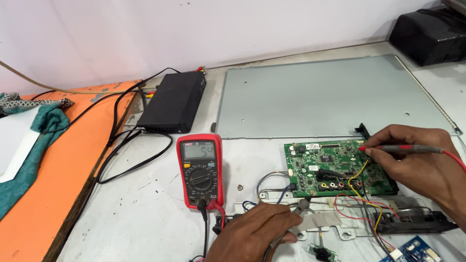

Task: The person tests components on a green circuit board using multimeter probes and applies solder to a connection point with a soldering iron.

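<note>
Board: green circuit board [335, 167] lies flat on the white bench, long axis left to right, just in front of the grey metal panel [335, 97].
Right hand [417, 160]: fingers closed around the red probe [403, 149], tip pointing left onto the board's upper right edge.
Left hand [257, 235]: closed on the black probe [297, 208], tip up-right near the board's lower left corner.
Meter [200, 170]: red, upright, left of the board, screen lit.
Technique: likely best to keep both tips steady and glance at the screen only.
</note>
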